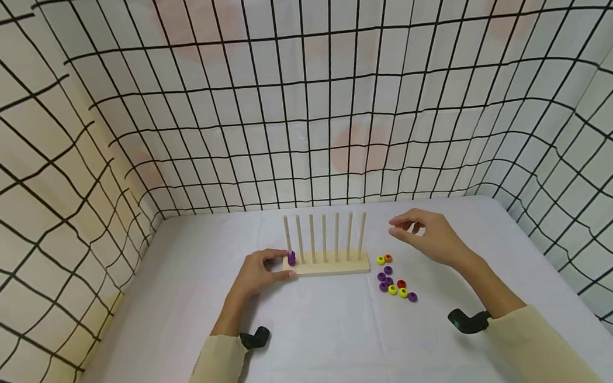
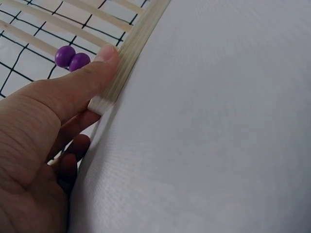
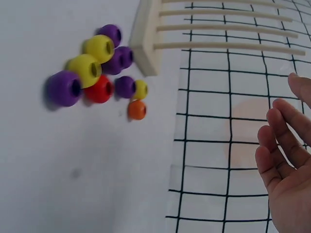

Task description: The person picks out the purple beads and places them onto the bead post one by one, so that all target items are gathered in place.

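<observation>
A pale wooden peg rack (image 1: pixel 337 267) with a row of several upright pegs stands on the table. My left hand (image 1: pixel 256 272) grips its left end, thumb along the front edge of the base. Two purple beads (image 2: pixel 72 58) sit stacked on the leftmost peg, close to that hand's fingers. To the right of the rack, my right hand (image 1: pixel 429 239) hovers in the air with loosely bent fingers and holds nothing. Below and left of it lie loose beads: an orange bead (image 3: pixel 137 109), a red bead (image 3: pixel 100 89), several yellow beads (image 3: pixel 84 70) and several purple ones (image 3: pixel 63 88).
White cloth covers the table (image 1: pixel 326 342). Behind it and at both sides rise white walls with a black grid net (image 1: pixel 307 121). Each wrist carries a small black device, such as the wrist camera (image 1: pixel 468 321) on the right.
</observation>
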A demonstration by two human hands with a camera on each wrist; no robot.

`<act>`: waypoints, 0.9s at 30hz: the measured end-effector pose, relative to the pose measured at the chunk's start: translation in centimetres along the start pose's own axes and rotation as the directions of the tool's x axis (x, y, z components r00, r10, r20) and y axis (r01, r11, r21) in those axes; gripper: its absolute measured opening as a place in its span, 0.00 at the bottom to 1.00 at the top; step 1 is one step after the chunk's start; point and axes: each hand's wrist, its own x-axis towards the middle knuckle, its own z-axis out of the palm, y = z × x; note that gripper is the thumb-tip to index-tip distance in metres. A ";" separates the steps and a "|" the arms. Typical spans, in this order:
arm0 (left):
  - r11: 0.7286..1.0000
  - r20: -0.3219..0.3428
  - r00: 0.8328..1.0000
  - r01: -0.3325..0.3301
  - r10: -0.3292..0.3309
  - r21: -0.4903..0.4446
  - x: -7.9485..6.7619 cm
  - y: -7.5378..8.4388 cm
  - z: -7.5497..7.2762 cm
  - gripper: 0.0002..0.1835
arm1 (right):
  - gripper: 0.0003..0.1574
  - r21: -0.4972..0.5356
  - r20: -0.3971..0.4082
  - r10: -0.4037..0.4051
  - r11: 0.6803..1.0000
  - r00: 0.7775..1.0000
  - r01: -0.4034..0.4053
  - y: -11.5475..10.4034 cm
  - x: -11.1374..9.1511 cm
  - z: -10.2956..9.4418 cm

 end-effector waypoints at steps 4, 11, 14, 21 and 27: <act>1.000 0.003 1.000 0.000 0.000 -0.010 -0.1 0.2 0.0 0.30 | 0.24 -0.009 0.006 0.022 1.000 1.000 -0.022 1.3 -1.4 0.3; 1.000 0.011 1.000 0.007 -0.007 -0.003 -0.2 0.1 -0.1 0.30 | 0.29 -0.019 -0.001 0.069 0.997 0.998 -0.069 3.3 -3.1 1.3; 1.000 0.013 1.000 0.007 -0.007 0.003 -0.1 0.0 -0.1 0.30 | 0.30 -0.014 0.002 0.094 0.995 0.996 -0.094 4.2 -3.7 1.8; 1.000 0.021 1.000 0.011 -0.011 0.004 -0.1 -0.1 -0.1 0.31 | 0.31 -0.012 0.043 0.127 0.992 0.991 -0.127 6.2 -4.9 3.1; 1.000 0.008 1.000 0.008 -0.008 0.003 -0.1 -0.2 0.0 0.30 | 0.29 0.000 0.049 0.113 0.994 0.992 -0.113 6.7 -5.5 3.7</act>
